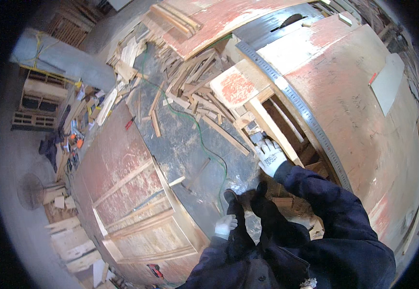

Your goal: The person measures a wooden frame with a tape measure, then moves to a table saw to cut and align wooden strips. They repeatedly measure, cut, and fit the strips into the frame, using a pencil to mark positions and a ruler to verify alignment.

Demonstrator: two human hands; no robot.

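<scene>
My right hand [271,156], in a white glove, reaches to a small grey box [256,137], which looks like a switch box, on the side of the saw table. Its fingers are stretched out and apart at the box's near edge; the fingertips' exact contact is hard to see. Beside it runs a pale wooden rail [276,130] along an opening in the table frame. My left hand [226,225], also in a white glove, hangs low by my left leg. Its fingers are curled in, and nothing shows in them.
A saw blade [291,20] rises from the metal top at the far right. A long steel rule-like strip [296,98] edges the worn wooden tabletop [349,91]. Wood offcuts [195,77] and a green cable [200,135] lie on the floor. A framed panel [142,212] is at left.
</scene>
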